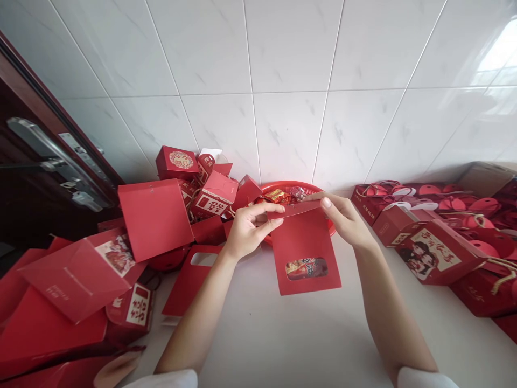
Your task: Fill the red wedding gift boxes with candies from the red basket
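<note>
Your left hand (250,229) and right hand (343,221) are both closed on a red paper gift bag (302,264), each pinching one end of its folded-over top flap between thumb and fingers. The bag hangs upright at the lower middle of the frame, above or resting on the white countertop (258,339); you cannot tell whether its base touches. Something colourful shows through its small window, but you cannot make out what.

Just behind your hands, a red plastic basket (319,188) holds wrapped sweets (278,196). To the left of the frame, unfolded red boxes (153,218) lie heaped against the white tile wall (291,54), and a dark door (24,215) with a metal handle (44,156) stands at the far left edge. To the right, red gift boxes (432,256) with cords crowd the counter, and a cardboard carton (484,178) sits in the upper right corner of the pile.
</note>
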`<state>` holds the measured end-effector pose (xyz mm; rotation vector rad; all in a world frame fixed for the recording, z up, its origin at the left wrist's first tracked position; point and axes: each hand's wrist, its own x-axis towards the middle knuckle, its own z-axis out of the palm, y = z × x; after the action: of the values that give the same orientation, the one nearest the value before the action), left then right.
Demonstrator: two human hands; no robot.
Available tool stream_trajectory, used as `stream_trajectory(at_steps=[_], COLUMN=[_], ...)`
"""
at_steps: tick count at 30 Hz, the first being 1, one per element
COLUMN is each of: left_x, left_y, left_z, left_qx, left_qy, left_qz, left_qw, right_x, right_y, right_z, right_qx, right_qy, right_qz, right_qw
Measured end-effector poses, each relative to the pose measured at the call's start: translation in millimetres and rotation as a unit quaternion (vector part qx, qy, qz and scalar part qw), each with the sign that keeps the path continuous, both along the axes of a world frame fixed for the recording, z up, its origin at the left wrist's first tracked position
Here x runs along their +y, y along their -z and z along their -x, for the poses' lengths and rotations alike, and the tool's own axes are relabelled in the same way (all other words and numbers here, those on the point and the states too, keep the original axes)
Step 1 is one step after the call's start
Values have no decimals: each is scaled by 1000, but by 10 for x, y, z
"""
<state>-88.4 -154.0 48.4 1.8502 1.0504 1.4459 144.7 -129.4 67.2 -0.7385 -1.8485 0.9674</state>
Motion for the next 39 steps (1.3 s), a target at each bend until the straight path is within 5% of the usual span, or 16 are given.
stream_trajectory(at_steps=[6, 13, 20, 29, 34, 37, 39], left_x=[-5, -10, -6, -119, -71, -42, -27], left_y=[10, 23, 1, -37, 12, 12, -8], left_z=[-10, 21, -78, -150, -170, -124, -78], left_qx=[8, 30, -18, 53, 63, 52, 63], left_qy=[4, 63, 30, 8, 59, 71, 56], left_qz=[-4, 15, 50, -48, -22, -16, -30], left_qw=[1000, 997, 998, 997, 996, 996, 996], right_x=[-32, -30, -70, -178, -429, -699, -903], right_y=[-20, -23, -50, -65, -47, -15, 37], right_z=[13, -11, -43, -222, -532, -869, -1129], right_qx=[8, 18, 6, -50, -91, -63, -15], right_qy=[-36, -11, 19, 0, 90, 235, 366], right_qz=[69, 34, -9, -32, -75, -69, -68], right_qw=[997, 999, 1000, 998, 989, 968, 928])
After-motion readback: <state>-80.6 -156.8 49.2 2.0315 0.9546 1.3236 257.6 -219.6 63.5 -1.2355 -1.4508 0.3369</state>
